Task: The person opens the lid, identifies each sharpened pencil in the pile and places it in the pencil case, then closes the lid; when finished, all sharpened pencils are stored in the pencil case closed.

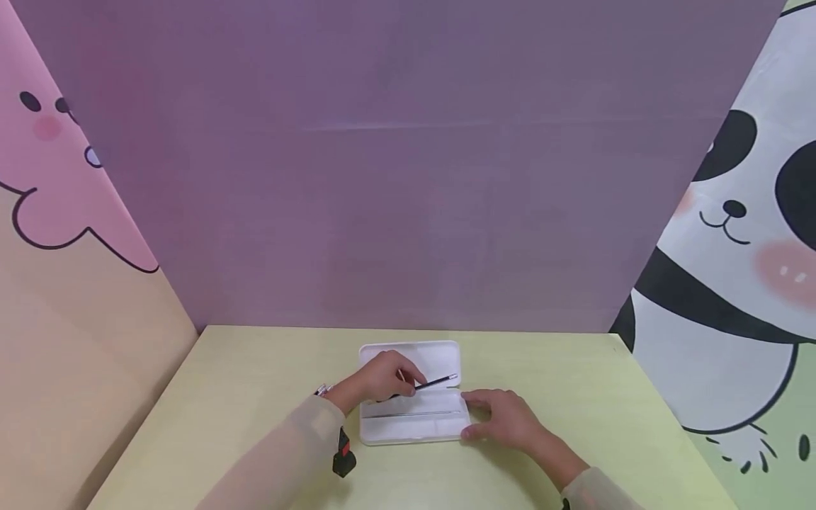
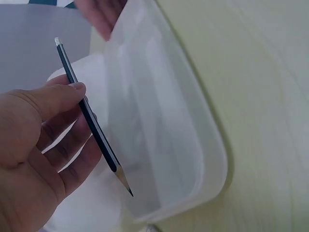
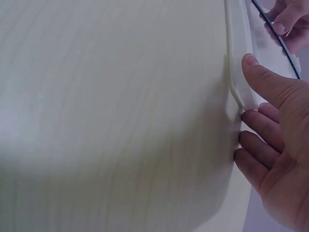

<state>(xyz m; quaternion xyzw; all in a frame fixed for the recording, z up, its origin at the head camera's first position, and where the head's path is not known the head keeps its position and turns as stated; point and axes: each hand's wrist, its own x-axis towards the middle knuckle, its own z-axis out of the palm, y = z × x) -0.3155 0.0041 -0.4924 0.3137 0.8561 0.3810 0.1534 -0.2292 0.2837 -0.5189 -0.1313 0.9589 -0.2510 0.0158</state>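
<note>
The left hand (image 1: pixel 382 379) has the pencil (image 1: pixel 428 384), thumb and fingers pinched on its dark shaft, and holds it just above the open white case (image 1: pixel 411 425). The left wrist view shows it well: the thumb (image 2: pixel 58 96) presses the pencil (image 2: pixel 91 121) against the curled fingers, sharp point low over the case (image 2: pixel 193 145), pale eraser end up and away. In the head view that eraser end points right, the pencil lying nearly level across the middle of the case.

Over to the right hand (image 1: pixel 503 418): it rests on the table (image 1: pixel 255 397) at the case's right edge, fingers fairly straight and a little apart, touching the rim. From the right wrist camera the thumb (image 3: pixel 260 79) lies on the white rim (image 3: pixel 239 58) and the fingertips (image 3: pixel 256 121) nudge up against the corner; nothing is gripped.

The case sits near the front middle of the pale yellow-green table, lid folded back on the far side. A purple wall (image 1: pixel 408 177) stands behind, a pink cartoon panel (image 1: pixel 57 177) left, a panda panel (image 1: pixel 733 248) right.
</note>
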